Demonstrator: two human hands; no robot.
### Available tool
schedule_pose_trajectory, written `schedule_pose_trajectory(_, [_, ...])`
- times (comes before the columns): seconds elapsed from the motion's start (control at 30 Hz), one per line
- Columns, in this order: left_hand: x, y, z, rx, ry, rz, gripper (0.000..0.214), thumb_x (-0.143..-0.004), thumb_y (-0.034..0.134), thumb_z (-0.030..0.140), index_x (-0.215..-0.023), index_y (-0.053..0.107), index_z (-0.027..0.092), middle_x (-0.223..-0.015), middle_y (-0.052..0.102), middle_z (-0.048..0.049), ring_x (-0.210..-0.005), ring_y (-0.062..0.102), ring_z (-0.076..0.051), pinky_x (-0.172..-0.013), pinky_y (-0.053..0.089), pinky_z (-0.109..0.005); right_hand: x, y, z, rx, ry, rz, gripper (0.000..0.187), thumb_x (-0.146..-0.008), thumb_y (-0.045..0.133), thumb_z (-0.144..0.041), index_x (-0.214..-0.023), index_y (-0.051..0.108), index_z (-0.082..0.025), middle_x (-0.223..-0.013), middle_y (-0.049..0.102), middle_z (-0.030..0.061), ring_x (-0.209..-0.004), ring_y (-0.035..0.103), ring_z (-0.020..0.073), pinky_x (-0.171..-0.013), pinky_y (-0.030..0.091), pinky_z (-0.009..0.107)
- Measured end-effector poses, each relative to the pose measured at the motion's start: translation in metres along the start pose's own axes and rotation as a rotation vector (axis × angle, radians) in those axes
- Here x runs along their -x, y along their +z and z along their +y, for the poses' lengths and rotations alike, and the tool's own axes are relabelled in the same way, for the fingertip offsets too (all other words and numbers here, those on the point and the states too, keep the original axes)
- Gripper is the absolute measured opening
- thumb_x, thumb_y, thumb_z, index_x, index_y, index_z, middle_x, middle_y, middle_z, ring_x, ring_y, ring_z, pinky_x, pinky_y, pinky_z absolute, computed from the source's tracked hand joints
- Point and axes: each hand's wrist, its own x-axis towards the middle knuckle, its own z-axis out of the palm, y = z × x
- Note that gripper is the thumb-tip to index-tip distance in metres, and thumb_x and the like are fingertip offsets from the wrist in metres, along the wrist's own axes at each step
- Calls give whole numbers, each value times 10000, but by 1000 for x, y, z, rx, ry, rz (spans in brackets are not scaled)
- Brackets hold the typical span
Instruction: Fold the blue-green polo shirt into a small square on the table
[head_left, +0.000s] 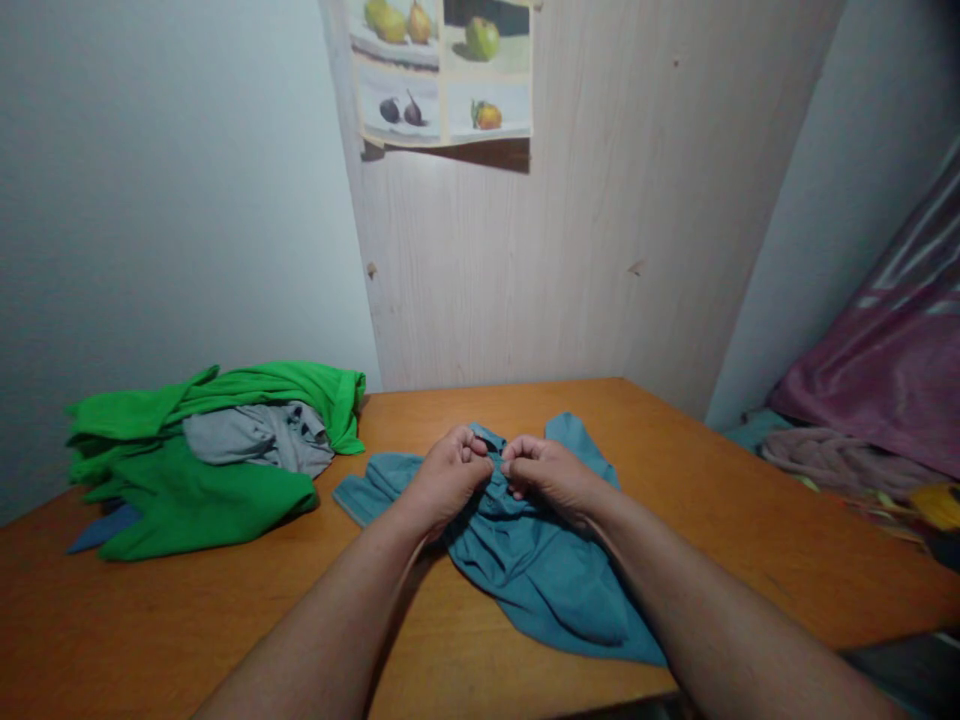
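A crumpled teal garment (525, 570) lies on the orange wooden table (735, 520) in front of me. My left hand (448, 475) and my right hand (546, 472) sit side by side on its upper part. Both hands are closed, pinching a gathered fold of the teal fabric between thumb and fingers. My forearms reach in from the bottom edge and cover part of the cloth.
A pile of clothes lies at the table's left: a green garment (202, 470), a grey one (259, 438) on it, a blue piece (105, 527) under it. A wooden panel (570, 250) with a fruit poster (444, 70) stands behind. Purple bedding (892, 370) lies at the right.
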Motion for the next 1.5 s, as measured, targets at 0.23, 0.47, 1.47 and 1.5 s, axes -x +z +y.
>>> schedule_pose_trajectory(0.23, [0,-1,1,65,-41,15,290,-628,651,131,-848,476,206,-620,489,86,-511,435,-69,-500,316,-195,2,3,-2,-58,21,-19,200,-658,703,-229,-810,579,-193,-596,594,-45,-541,525,109,-561,393,240])
schedule_pose_trajectory(0.47, [0,-3,2,126,-96,-12,296,-619,680,145,-839,492,207,-621,508,78,-496,437,-67,-494,318,-193,1,0,-1,-96,18,-54,215,-667,689,-209,-843,568,-196,-616,609,-53,-552,559,111,-570,412,237])
schedule_pose_trajectory(1.47, [-4,-1,-6,49,3,21,357,-668,736,180,-937,503,200,-709,560,61,-560,479,-71,-523,345,-186,-3,0,3,349,-348,181,161,-798,645,-343,-732,607,-201,-699,573,-4,-661,507,141,-598,387,259])
schedule_pose_trajectory(1.5, [-3,0,-6,24,25,13,338,-682,726,184,-931,498,202,-718,557,59,-569,475,-71,-527,343,-185,-3,0,1,304,-304,174,176,-788,650,-356,-722,596,-201,-669,563,-10,-628,492,136,-573,373,255])
